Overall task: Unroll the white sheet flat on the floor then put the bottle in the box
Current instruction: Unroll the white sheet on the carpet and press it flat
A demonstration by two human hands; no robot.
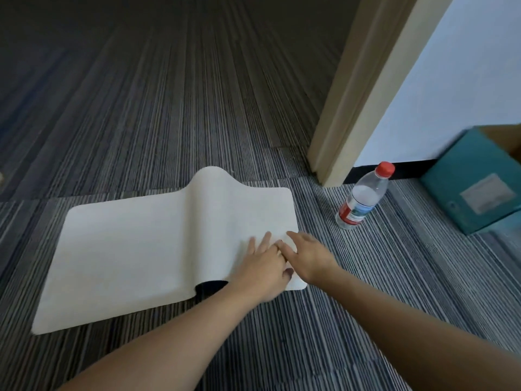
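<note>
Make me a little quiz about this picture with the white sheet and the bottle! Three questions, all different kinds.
1. True or false: the white sheet lies fully flat on the carpet.
2. Where is the bottle? A) inside the box B) standing on the carpet beside the box C) in a hand
3. Fill in: the bottle's cap is ____.

Key
1. False. A hump rises across its middle, and both the left hand and right hand press on its right end.
2. B. It stands between the sheet and the teal box, with neither hand touching it.
3. Red.
</note>
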